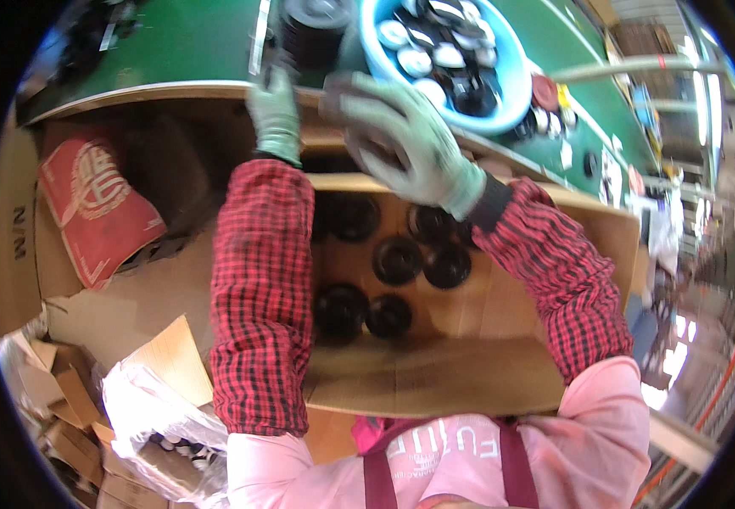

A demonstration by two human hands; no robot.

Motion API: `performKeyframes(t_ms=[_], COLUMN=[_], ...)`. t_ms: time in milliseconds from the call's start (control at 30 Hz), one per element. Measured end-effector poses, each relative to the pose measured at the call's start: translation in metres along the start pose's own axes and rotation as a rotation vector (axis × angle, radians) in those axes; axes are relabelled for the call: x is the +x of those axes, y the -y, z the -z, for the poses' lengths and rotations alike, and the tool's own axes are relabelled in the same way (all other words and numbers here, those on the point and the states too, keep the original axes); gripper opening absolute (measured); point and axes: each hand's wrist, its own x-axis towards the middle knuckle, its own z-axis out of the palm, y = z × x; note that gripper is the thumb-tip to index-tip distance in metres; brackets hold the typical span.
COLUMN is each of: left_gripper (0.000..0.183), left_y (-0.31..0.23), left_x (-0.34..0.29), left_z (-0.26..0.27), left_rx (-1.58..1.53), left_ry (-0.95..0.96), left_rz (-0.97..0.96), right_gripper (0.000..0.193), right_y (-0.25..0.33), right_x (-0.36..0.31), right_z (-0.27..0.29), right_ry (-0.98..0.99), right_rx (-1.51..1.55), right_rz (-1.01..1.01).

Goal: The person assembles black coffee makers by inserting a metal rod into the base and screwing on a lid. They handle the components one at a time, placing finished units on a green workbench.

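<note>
My left hand (pixel 275 110), in a pale glove with dark fingertips, reaches over the edge of the green table. Its fingers are blurred beside a stack of round black parts (pixel 315 38); I cannot tell whether they touch it. To the right, my right hand (pixel 410 140), gloved the same way, hovers over the far edge of a cardboard box (pixel 486 314). Its fingers curve apart from the thumb, and I see nothing held between them. Several round black parts (pixel 398 260) lie on the box's bottom below my forearms.
A light-blue basin (pixel 516 81) of black and white round pieces stands on the green table (pixel 189 47). At left, a red printed packet (pixel 100 208) lies in another carton. A plastic-lined box (pixel 151 399) with small pieces sits at lower left.
</note>
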Motion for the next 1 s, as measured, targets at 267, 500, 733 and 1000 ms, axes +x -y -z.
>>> performKeyframes(t_ms=[267,500,733,1000], left_gripper=[0.045,0.111,0.122,0.118], left_y=[-0.074,0.096,0.139,0.125], left_x=[-0.192,-0.327,-0.344,-0.32], left_z=[0.074,0.04,0.009,0.115], left_rx=[0.277,1.288,1.293,1.181], left_ry=[0.402,1.053,0.823,1.119], left_rz=[-0.832,0.447,0.399,0.363], right_gripper=[0.045,0.106,0.107,0.097], right_y=[0.027,-0.051,-0.065,0.054], right_x=[-0.304,-0.346,-0.41,-0.359], right_z=[0.025,0.015,0.025,-0.041], right_ry=[0.489,0.436,0.168,0.798], right_rx=[-0.301,-0.676,-0.024,-0.329], right_rz=[-1.054,-1.662,-1.618,-1.309])
